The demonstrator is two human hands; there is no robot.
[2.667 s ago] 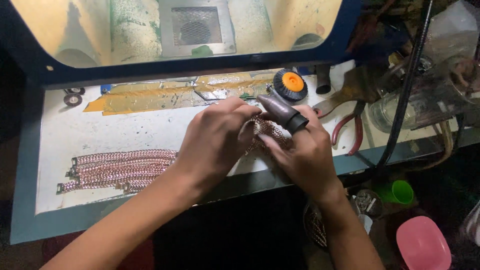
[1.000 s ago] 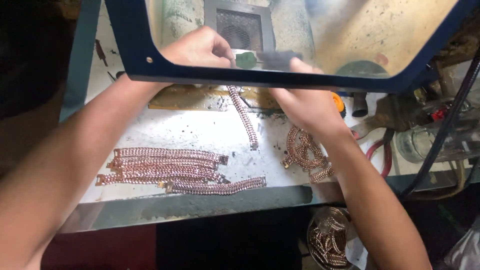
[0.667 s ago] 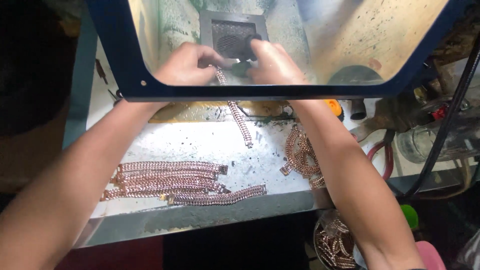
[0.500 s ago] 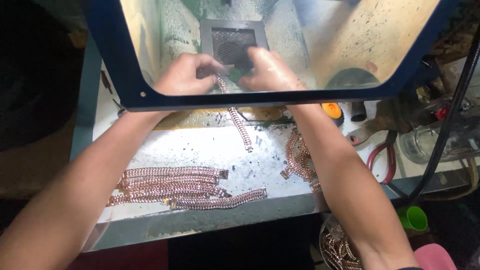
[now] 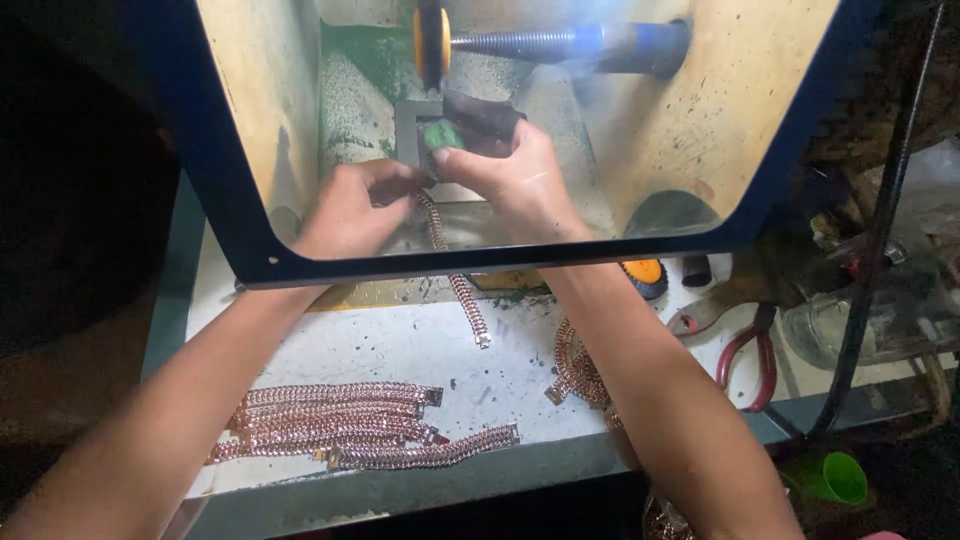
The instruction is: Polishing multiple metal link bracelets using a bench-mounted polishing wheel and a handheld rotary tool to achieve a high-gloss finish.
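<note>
Inside, left hand point(image 5: 352, 208) fingers pinching chain point(image 5: 455, 275), right hand point(image 5: 515, 180) fingers gripping green block point(image 5: 442, 134), beneath orange wheel point(image 5: 431, 38).

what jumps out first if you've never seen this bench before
Both hands, left hand and right hand, meet behind a clear blue-framed shield, pressing a chain against a green-tipped block just under an orange polishing wheel. The chain trails out onto the white benchtop. At front left, a row of rose-coloured chains lies side by side.
</note>
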